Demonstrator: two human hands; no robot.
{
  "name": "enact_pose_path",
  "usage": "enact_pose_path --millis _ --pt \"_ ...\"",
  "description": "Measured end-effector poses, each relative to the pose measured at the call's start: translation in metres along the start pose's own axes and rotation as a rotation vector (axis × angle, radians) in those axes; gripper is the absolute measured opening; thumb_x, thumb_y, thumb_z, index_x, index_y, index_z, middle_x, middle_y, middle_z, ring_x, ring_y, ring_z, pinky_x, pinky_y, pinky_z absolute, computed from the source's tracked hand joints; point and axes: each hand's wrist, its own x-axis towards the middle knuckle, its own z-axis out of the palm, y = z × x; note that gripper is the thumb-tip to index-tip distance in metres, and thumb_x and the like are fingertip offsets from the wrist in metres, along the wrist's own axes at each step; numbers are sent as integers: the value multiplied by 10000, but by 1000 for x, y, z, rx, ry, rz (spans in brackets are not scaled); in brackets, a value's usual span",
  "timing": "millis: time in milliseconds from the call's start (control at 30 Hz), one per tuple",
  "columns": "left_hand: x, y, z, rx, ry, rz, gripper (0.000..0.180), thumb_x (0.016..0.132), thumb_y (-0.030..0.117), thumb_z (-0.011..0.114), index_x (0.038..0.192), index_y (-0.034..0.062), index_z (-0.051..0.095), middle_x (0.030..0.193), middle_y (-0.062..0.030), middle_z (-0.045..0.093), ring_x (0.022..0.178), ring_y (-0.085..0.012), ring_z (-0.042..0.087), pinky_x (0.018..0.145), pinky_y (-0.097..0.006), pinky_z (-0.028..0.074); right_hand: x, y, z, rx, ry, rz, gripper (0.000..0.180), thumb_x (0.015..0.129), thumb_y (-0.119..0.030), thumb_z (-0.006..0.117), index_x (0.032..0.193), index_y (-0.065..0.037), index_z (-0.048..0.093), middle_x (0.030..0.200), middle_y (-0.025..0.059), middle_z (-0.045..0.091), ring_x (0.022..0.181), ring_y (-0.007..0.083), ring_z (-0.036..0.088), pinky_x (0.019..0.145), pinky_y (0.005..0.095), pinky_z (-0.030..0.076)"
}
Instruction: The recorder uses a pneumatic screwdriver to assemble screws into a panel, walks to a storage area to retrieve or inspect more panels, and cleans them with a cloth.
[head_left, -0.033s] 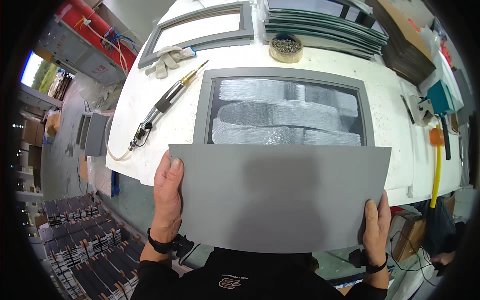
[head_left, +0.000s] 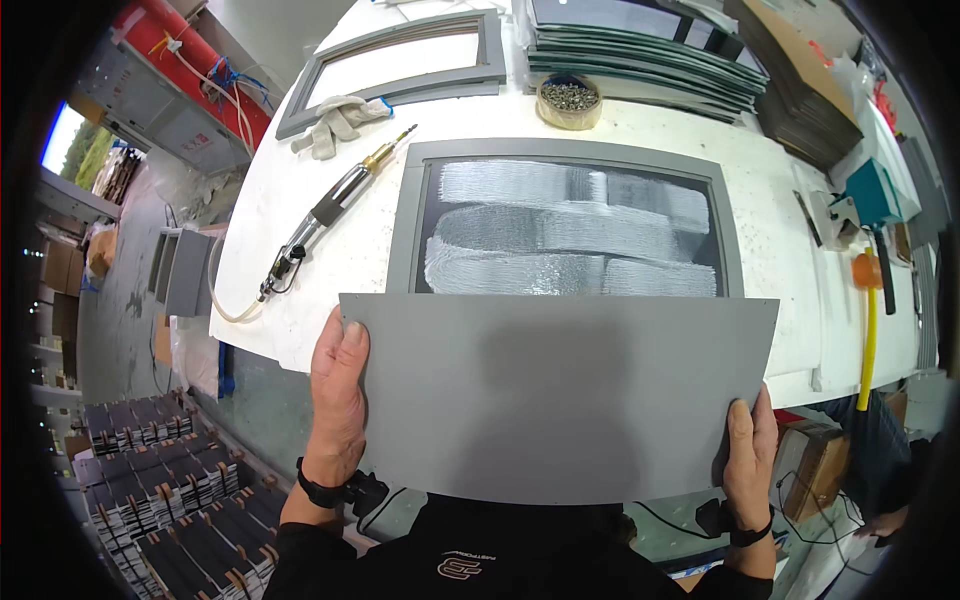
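A flat grey rectangular panel (head_left: pixel 560 400) is held level in front of me, gripped by its two short edges. My left hand (head_left: pixel 338 400) is closed on its left edge, thumb on top, and my right hand (head_left: pixel 747 450) holds the right edge the same way. Just beyond the panel, a grey frame (head_left: pixel 405 230) lies on the white table (head_left: pixel 780 220). Broad whitish streaks (head_left: pixel 520 235) cover the dark sheet inside that frame. The panel hides the frame's near side.
To the left lie a power screwdriver (head_left: pixel 330 205) with a hose and a pale glove (head_left: pixel 335 128). Farther back are another grey frame (head_left: pixel 490 60), a tub of small screws (head_left: pixel 570 103) and stacked glass panes (head_left: pixel 640 60). A teal-handled tool (head_left: pixel 875 190) sits at the right.
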Motion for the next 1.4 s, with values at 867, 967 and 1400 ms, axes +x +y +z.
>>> enact_pose_path --millis 867,967,1400 --pt "51 -16 -29 410 105 522 318 1102 187 500 1303 -26 624 1207 -180 711 1114 -255 686 981 -363 524 152 -30 -27 -123 107 -198 731 952 -413 645 1569 -71 450 1591 203 450 1435 294 483 1193 365 368" --pt "47 -22 -33 605 83 601 245 1071 130 540 1222 -7 676 1135 -180 715 1057 -304 694 939 -365 533 168 -28 -21 -142 104 -170 753 938 -440 657 1567 -78 456 1586 208 456 1439 302 480 1186 371 380" --pt "52 -24 -35 862 30 743 234 992 24 593 1213 -7 665 1153 -170 704 1089 -334 651 948 -394 523 183 -30 -7 -125 55 -144 724 966 -411 642 1576 -78 442 1558 207 486 1383 263 532 1145 326 408"
